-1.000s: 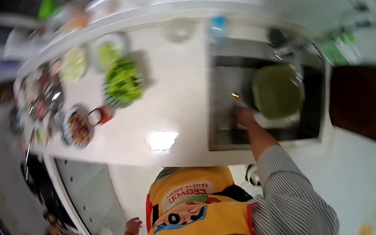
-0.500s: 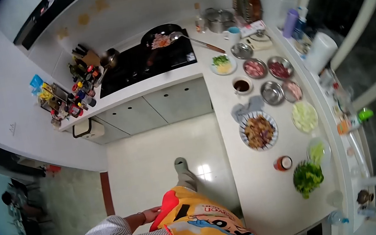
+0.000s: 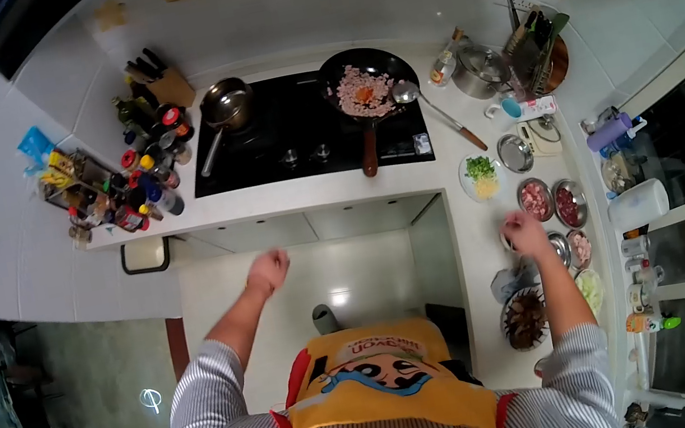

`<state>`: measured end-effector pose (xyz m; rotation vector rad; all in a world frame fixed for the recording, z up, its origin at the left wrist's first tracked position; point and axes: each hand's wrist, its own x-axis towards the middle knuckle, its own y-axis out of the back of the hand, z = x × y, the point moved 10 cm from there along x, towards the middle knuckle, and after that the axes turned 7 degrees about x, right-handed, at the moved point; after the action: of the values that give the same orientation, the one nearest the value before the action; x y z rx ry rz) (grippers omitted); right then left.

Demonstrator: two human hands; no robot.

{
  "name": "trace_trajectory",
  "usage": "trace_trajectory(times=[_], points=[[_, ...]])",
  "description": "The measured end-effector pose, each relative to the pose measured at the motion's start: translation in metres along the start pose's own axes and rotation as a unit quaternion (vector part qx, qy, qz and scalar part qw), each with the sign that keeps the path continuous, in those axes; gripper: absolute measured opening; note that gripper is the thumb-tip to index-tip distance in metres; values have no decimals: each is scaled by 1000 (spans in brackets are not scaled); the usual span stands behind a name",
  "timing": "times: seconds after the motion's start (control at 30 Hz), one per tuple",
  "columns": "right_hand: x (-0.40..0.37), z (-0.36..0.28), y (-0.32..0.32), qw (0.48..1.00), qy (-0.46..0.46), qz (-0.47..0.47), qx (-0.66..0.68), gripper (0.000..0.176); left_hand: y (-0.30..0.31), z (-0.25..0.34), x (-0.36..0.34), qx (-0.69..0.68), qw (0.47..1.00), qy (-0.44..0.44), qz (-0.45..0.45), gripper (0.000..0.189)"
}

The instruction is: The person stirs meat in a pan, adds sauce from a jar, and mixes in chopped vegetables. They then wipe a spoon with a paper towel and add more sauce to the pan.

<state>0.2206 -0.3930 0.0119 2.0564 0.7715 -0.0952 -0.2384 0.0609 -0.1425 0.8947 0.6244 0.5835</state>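
Note:
My right hand (image 3: 527, 235) reaches over the right counter (image 3: 469, 228), its fingers curled down on a small bowl that it mostly hides. Close to it are steel bowls of raw meat (image 3: 535, 198), a grey cloth (image 3: 506, 282) and a plate of dark cooked food (image 3: 526, 319). My left hand (image 3: 268, 271) hangs in the air over the floor in front of the hob, fingers curled with nothing in them. A black frying pan of minced meat (image 3: 364, 89) sits on the black hob (image 3: 292, 136), with a steel ladle (image 3: 411, 93) lying beside it.
A steel saucepan (image 3: 224, 104) stands on the hob's left side. Condiment bottles (image 3: 132, 191) and a knife block (image 3: 169, 85) crowd the left corner. A plate of chopped greens (image 3: 481, 173), a lidded pot (image 3: 477, 67), a purple bottle (image 3: 610, 132) and a paper roll (image 3: 639, 204) stand on the right.
I have turned from the sink to face the hob. My left hand rose from my side; my right hand came into view and reached to the bowls on the right counter.

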Motion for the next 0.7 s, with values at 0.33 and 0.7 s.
trace_trajectory(times=[0.33,0.7], points=[[390,-51,-39,960,123,41,-247,47,6,142,311,155,982,77,82,57],[308,-238,46,954,270,-56,-118,34,12,174,314,167,978,-61,110,58]])
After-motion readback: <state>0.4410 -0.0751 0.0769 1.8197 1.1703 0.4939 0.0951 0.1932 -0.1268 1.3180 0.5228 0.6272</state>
